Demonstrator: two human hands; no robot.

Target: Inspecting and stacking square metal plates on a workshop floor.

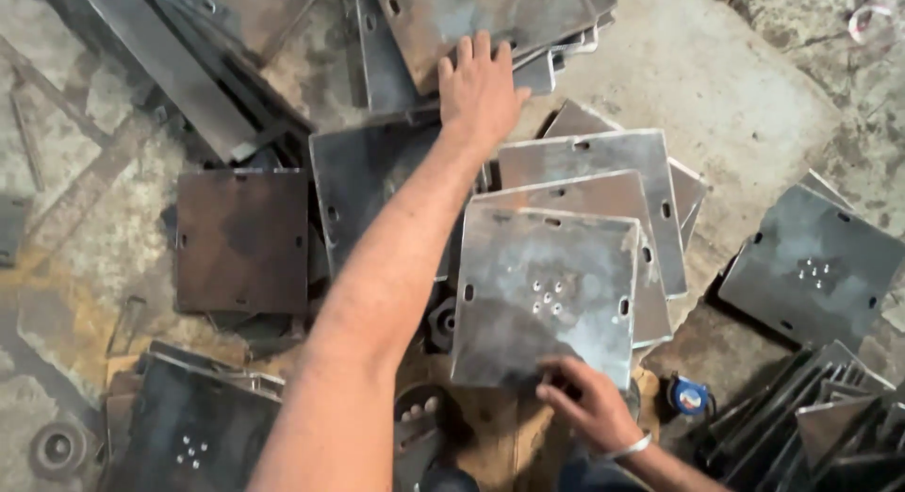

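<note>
L hand [479, 89] stretched far fwd, palm down, fingers spread flat on dark plates [490, 16] at top, not gripping. R hand [586, 398] pinches near edge of top steel plate [545, 299], w/ small holes in centre, prob. lifting it slightly. That plate tops an offset stack [603, 172]. Rusty plate [242, 239] lies apart at left, another holed plate [811, 266] right. Blue tape measure [689, 395] just beside R wrist. Bare concrete floor [716, 87] open upper right.

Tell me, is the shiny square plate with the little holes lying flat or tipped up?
Tipped: the plate leans on stacked plates while the right hand holds its near edge.
</note>
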